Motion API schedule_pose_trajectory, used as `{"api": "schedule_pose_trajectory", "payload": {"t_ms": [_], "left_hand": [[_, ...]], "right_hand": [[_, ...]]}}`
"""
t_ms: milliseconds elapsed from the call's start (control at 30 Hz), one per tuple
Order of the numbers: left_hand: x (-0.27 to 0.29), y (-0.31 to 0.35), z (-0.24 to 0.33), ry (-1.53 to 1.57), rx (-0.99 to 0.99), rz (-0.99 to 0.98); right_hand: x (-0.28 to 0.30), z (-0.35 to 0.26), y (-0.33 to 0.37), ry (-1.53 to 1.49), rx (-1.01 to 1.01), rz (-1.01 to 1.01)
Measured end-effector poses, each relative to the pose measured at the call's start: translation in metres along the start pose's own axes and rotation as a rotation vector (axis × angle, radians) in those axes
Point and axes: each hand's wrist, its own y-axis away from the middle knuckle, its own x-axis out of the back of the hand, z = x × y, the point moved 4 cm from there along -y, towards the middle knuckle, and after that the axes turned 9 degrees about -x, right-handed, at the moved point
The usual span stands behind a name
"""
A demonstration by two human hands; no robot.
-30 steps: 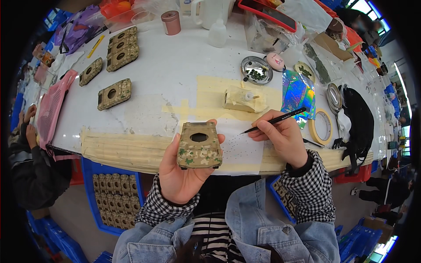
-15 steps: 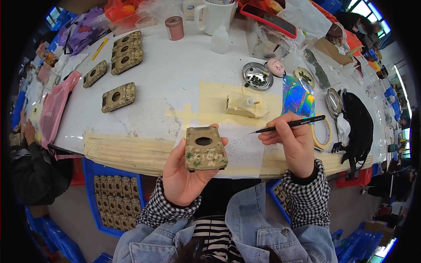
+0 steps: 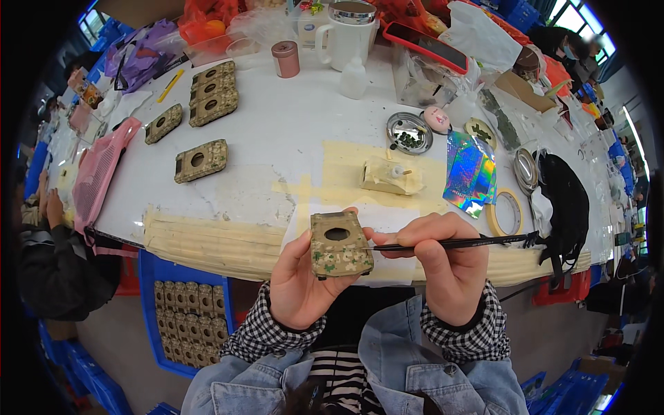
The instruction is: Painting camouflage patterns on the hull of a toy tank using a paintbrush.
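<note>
A small camouflage toy tank hull (image 3: 342, 254) with a round hole in its top is held by my left hand (image 3: 299, 290), fingers and thumb around its sides. Pixel-like green and pale patches mark its near face. My right hand (image 3: 453, 266) pinches a slim black pointed tool (image 3: 477, 242), held nearly level. Its fine tip reaches the hull's right side near the hole; whether it touches cannot be made out. Beneath both hands lies a white sheet (image 3: 325, 207) with tiny specks.
More camouflage hulls (image 3: 200, 161) stand at the left, with several in a blue crate (image 3: 146, 304) below. Beyond my hands are a cream block (image 3: 391, 176), a metal dish (image 3: 409, 133) of dark green bits, a holographic sheet (image 3: 470, 173), a tape roll (image 3: 509, 213) and a mug (image 3: 344, 45).
My right hand has moved left and nearer, bringing the tool's tip from beside the hull onto its right side. My left hand still holds the hull. The view has shifted slightly.
</note>
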Motion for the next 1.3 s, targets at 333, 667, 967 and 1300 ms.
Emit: {"api": "schedule_pose_trajectory", "payload": {"t_ms": [333,667,967,1300], "left_hand": [[0.0027,-0.0002,-0.0016,0.019,0.04,-0.03],[0.0017,0.0,-0.0005,0.001,0.031,-0.017],[0.0016,-0.0004,-0.0003,-0.009,0.042,-0.032],[0.0024,-0.0013,0.0002,-0.007,0.047,-0.045]], "right_hand": [[-0.0036,0.002,-0.0023,0.096,-0.007,-0.036],[-0.0048,0.0015,-0.0028,0.133,-0.02,-0.045],[-0.0033,0.0039,-0.0015,-0.002,-0.051,-0.035],[-0.0035,0.0031,-0.0025,-0.013,-0.044,-0.048]]}}
